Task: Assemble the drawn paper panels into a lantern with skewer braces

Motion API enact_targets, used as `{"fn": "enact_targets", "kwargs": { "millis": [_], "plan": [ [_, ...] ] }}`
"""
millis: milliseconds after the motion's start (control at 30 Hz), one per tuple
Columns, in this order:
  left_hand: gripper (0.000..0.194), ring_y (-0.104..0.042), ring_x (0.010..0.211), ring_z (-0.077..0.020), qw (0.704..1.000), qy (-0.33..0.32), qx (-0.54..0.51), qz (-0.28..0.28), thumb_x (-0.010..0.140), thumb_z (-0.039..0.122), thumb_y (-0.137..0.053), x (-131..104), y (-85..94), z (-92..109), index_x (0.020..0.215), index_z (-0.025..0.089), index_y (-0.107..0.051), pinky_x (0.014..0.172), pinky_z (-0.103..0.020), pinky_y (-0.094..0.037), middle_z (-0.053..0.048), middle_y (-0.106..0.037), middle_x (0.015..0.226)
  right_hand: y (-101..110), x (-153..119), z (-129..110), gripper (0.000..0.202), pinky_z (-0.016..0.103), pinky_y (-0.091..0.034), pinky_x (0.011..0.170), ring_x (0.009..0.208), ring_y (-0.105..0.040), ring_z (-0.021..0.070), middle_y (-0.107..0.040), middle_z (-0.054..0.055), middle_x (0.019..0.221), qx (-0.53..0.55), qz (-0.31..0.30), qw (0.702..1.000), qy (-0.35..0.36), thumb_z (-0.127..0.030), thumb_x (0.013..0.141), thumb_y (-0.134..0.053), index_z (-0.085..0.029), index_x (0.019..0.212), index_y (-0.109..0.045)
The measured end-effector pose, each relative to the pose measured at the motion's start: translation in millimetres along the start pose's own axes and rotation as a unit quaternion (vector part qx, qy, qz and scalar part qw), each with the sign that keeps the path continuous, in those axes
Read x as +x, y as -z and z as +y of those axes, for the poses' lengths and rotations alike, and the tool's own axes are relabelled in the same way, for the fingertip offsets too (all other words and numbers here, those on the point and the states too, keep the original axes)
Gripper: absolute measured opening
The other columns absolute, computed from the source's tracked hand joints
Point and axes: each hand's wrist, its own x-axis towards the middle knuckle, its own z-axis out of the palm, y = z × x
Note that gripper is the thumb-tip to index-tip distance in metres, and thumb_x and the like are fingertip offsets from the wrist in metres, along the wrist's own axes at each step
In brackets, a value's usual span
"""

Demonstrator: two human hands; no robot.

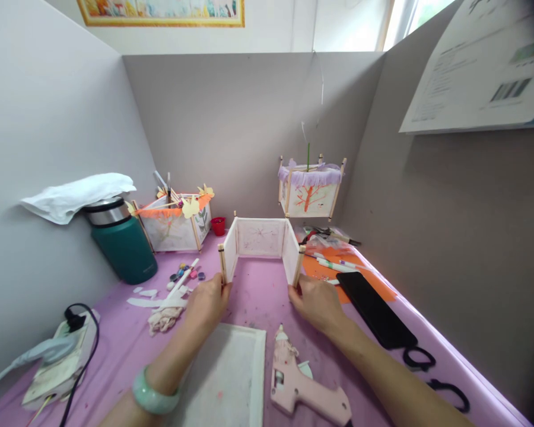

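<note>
A white three-sided panel frame [260, 238] with wooden corner posts stands on the purple cloth [258, 296], its near side open. My left hand [210, 301] pinches the bottom of the near left post. The near right post is held low by my right hand [318, 301]. Faint drawn lines show on the back panel. Between my forearms lie a white-rimmed board [231, 373] and a pink glue gun [293, 379], its nozzle pointing away from me.
Left: green bottle [124, 243], power strip [66, 356], white scraps [160, 302], decorated box [171, 228]. A red cup [218, 226] stands behind. Another box [309, 198] hangs back right. Right: black phone [376, 308], scissors handles [447, 391], orange sheet [380, 286] with pens.
</note>
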Motion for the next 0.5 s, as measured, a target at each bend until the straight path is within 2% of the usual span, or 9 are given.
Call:
{"fn": "enact_targets", "kwargs": {
  "millis": [167,300,400,467,500],
  "plan": [
    [0.024,-0.065,0.076,-0.0248,1.000,0.002,0.014,0.000,0.088,0.033,-0.039,1,-2.7,6,0.088,0.018,-0.057,0.061,-0.029,-0.036,-0.011,-0.070,0.080,-5,-1,-1,0.028,0.026,-0.032,0.056,0.067,-0.065,0.0195,-0.070,0.007,0.075,-0.004,-0.017,1.000,-0.004,-0.033,0.089,-0.043,-0.016,0.079,-0.063],
    [0.024,-0.065,0.078,-0.0236,1.000,0.000,-0.006,-0.013,0.088,0.035,-0.040,3,-2.6,1,0.090,0.019,-0.057,0.063,-0.029,-0.038,-0.009,-0.070,0.083,-1,3,1,0.029,0.027,-0.034,0.058,0.070,-0.065,0.0201,-0.071,0.009,0.080,-0.006,-0.037,0.999,0.001,-0.035,0.089,-0.043,-0.015,0.081,-0.064],
    [0.029,-0.064,0.078,-0.0205,0.995,-0.009,-0.090,-0.032,0.084,0.043,-0.048,-1,5.7,-12,0.099,0.020,-0.057,0.064,-0.027,-0.039,-0.006,-0.070,0.089,23,4,8,0.033,0.026,-0.033,0.055,0.067,-0.063,0.0203,-0.069,0.008,0.071,0.021,-0.085,0.996,0.009,-0.043,0.085,-0.051,-0.016,0.071,-0.064],
    [0.028,-0.064,0.078,-0.0200,0.994,-0.009,-0.100,-0.034,0.083,0.043,-0.048,-10,15.3,-24,0.096,0.021,-0.059,0.064,-0.026,-0.039,-0.005,-0.070,0.089,46,-3,13,0.037,0.025,-0.033,0.053,0.061,-0.060,0.0177,-0.065,0.005,0.063,0.095,-0.107,0.989,0.040,-0.046,0.084,-0.051,-0.017,0.063,-0.063],
    [0.025,-0.063,0.078,-0.0203,0.996,-0.002,-0.079,-0.036,0.084,0.041,-0.047,-16,20.4,-29,0.089,0.021,-0.061,0.063,-0.027,-0.038,-0.005,-0.070,0.085,57,-10,14,0.039,0.025,-0.034,0.053,0.058,-0.058,0.0155,-0.064,0.003,0.061,0.163,-0.118,0.977,0.075,-0.046,0.086,-0.047,-0.019,0.063,-0.063]
  ]
}}
